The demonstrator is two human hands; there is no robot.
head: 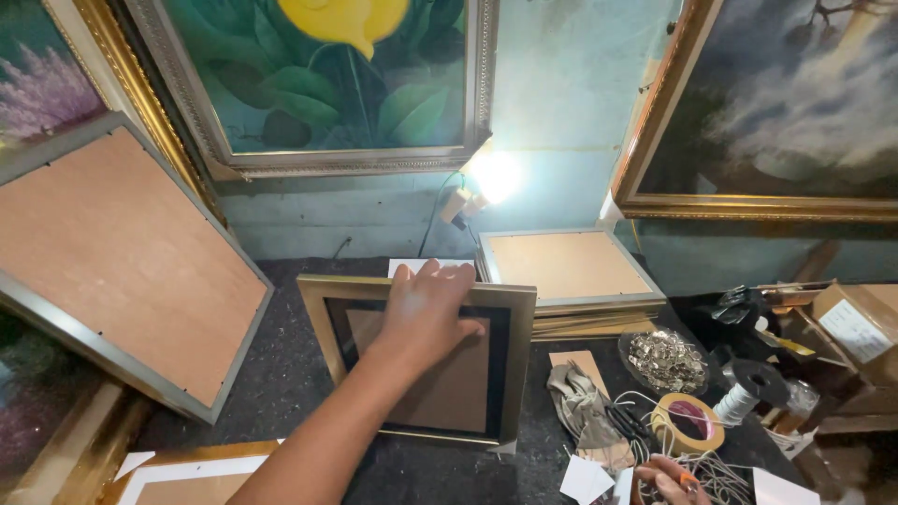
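Observation:
A gold picture frame (323, 309) with a black inner border and brown backing lies face down on the dark table. My left hand (426, 313) rests flat on its upper middle, fingers spread and reaching over the top edge. My right hand (672, 481) is at the bottom edge of the view, fingers curled around a small orange-tipped thing among tangled cords (720, 472); what it holds is unclear.
A stack of frames (571, 281) lies behind. A large backed frame (112, 262) leans at left. A tape roll (687, 423), cloth (580, 402), dish of metal hooks (666, 360), spool (748, 388) and boxes (856, 327) crowd the right. A lit bulb (494, 176) glares at the wall.

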